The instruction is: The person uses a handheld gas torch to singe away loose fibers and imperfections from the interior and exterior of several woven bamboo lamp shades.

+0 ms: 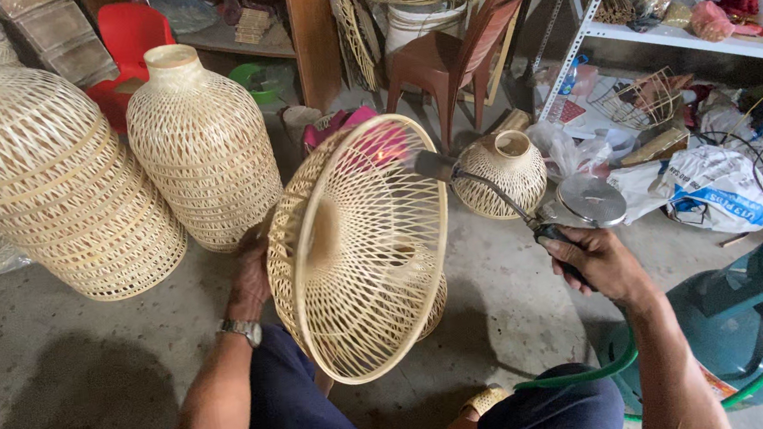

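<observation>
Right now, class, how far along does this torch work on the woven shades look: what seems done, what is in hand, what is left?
Seemingly done: two stacks of woven shades stand at the left. In hand: the left hand holds a wide bamboo shade tilted, while the right hand aims a gas torch at its rim. Possibly left: a small shade sits on the floor beyond.

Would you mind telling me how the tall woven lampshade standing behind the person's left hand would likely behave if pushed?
The tall woven lampshade is open lattice, so probably light for its size. Its rounded body suggests it would roll if tipped over. The thin strips look springy, likely flexing rather than cracking.
</observation>
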